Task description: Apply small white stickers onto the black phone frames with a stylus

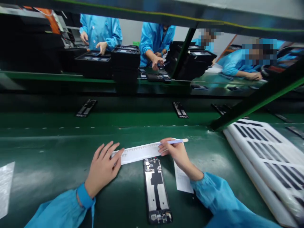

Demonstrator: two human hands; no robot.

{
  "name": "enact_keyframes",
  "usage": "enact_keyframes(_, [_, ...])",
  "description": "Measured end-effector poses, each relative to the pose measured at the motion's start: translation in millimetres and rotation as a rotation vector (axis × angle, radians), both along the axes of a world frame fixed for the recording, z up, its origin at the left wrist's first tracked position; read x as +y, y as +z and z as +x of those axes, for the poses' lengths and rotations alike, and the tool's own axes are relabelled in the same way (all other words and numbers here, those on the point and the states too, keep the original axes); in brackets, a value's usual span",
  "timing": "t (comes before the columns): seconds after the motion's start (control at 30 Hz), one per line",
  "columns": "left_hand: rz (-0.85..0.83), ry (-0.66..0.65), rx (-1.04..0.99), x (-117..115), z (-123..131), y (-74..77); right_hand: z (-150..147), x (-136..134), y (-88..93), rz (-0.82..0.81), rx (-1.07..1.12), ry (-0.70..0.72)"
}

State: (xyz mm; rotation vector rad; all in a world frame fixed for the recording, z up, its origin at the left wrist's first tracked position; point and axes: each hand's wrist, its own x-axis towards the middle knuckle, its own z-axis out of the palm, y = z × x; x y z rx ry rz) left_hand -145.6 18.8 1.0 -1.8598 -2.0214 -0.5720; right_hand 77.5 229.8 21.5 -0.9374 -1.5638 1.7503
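A white strip with a row of small ruler-like marks [140, 152] lies slanted above an opened phone [156, 190], whose inner parts face up on the green bench. My left hand [103, 166] has its thumb and index finger closed on the strip's left end, its other fingers spread. At the other end, my right hand [174, 152] touches the strip with its fingertips. A slim lilac pen-like stick [177, 141] is held in that hand, its pale end pointing right. Beneath my right wrist, partly hidden, is a white paper sheet [182, 179].
White trays with dark slots [263, 148] are stacked at right, beside a slanted green post [256, 95]. Opened phones [86, 108] lie in a row beyond the bench. Clear plastic [6, 186] lies at left. Across, co-workers in blue [101, 31] handle parts near black trays [125, 60].
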Motion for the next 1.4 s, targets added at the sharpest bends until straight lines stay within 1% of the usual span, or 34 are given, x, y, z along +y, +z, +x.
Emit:
enact_keyframes(0.07, [-0.071, 0.006, -0.003, -2.0, -6.8, -1.5, -25.2, -24.5, -3.3, -0.037, -0.014, 0.162])
enact_keyframes(0.13, [-0.135, 0.000, -0.015, -0.5, -6.8, -3.7, -50.5, -43.8, -8.4, -0.016, -0.027, 0.278])
enact_keyframes(0.2, [-0.170, 0.004, -0.035, 1.7, -4.6, -6.1, -69.7, -53.1, -14.7, 0.039, -0.052, 0.321])
enact_keyframes(0.27, [-0.178, 0.005, -0.062, 2.6, -3.0, -8.2, -79.4, -53.7, -21.0, 0.090, -0.090, 0.321])
enact_keyframes(0.4, [-0.159, -0.011, -0.111, 1.5, -2.9, -10.1, -79.6, -46.9, -27.6, 0.103, -0.128, 0.320])
enact_keyframes(0.63, [-0.147, -0.009, -0.141, 1.4, -2.4, -11.8, -78.7, -45.9, -26.6, 0.016, -0.147, 0.346])
enact_keyframes(0.77, [-0.154, -0.004, -0.131, 1.4, -1.7, -13.1, -81.3, -44.3, -28.3, -0.013, -0.103, 0.344])
enact_keyframes(0.83, [-0.158, 0.002, -0.120, 2.1, -2.6, -12.9, -82.4, -43.5, -23.6, -0.030, -0.071, 0.333])
enact_keyframes(0.9, [-0.162, -0.001, -0.116, 3.0, -4.7, -11.3, -79.1, -44.2, -12.6, -0.032, -0.036, 0.298])
enact_keyframes(0.97, [-0.141, -0.025, -0.126, 3.0, -6.2, -8.3, -66.1, -48.1, 2.7, -0.010, 0.004, 0.234])
enact_keyframes(1.0, [-0.114, -0.045, -0.140, 2.1, -5.5, -6.7, -55.0, -51.7, 10.2, 0.005, 0.020, 0.197])
enact_keyframes(1.07, [-0.039, -0.094, -0.180, -2.6, 1.1, -3.8, -23.6, -62.9, 21.4, 0.035, 0.026, 0.136])
enact_keyframes(1.13, [0.018, -0.167, -0.220, -11.8, 16.9, -1.4, 15.9, -79.3, 24.5, 0.050, 0.001, 0.096])
enact_keyframes(1.2, [0.005, -0.284, -0.243, -24.7, 40.9, 2.1, 56.1, -98.5, 19.5, 0.043, -0.035, 0.076])
enact_keyframes(1.27, [-0.058, -0.411, -0.255, -38.0, 68.4, 7.2, 89.7, -116.3, 9.2, 0.033, -0.057, 0.076])
enact_keyframes(1.33, [-0.107, -0.486, -0.267, -47.4, 93.3, 12.5, 111.9, -128.8, -2.0, 0.050, -0.059, 0.097])
enact_keyframes(1.4, [-0.128, -0.506, -0.283, -51.2, 110.7, 16.0, 122.7, -135.0, -10.2, 0.088, -0.047, 0.123])
